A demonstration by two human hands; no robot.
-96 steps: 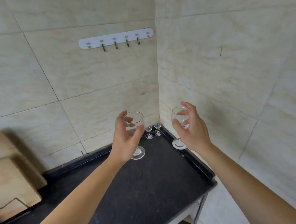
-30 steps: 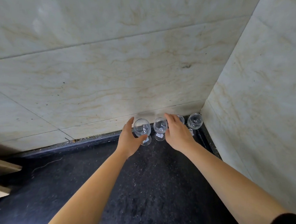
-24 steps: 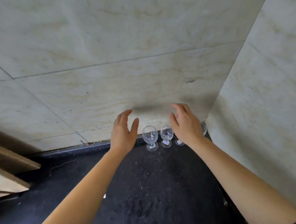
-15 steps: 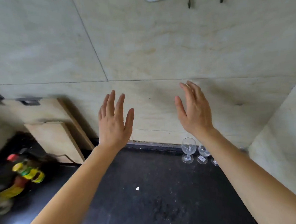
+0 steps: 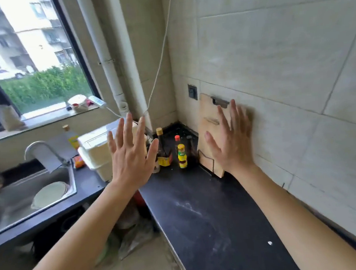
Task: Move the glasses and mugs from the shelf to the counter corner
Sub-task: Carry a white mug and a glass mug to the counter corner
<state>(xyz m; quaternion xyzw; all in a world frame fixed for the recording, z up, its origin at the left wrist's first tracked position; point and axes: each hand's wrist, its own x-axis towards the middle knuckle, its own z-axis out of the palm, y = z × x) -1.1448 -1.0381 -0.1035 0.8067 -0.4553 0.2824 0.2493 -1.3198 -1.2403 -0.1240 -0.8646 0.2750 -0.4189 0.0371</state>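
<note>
Both arms bare, extended forward and up from the lower frame edge, roughly parallel, well apart. Left hand (image 5: 131, 157) raised, back of hand toward camera, fingers spread wide and pointing up, thumb angled out to the right; nothing held. Right hand (image 5: 231, 143) at about the same height, back also toward camera, fingers straight, slightly fanned, thumb out to the left; empty as well. Wrists near straight, in line with forearms. Hands not touching each other
</note>
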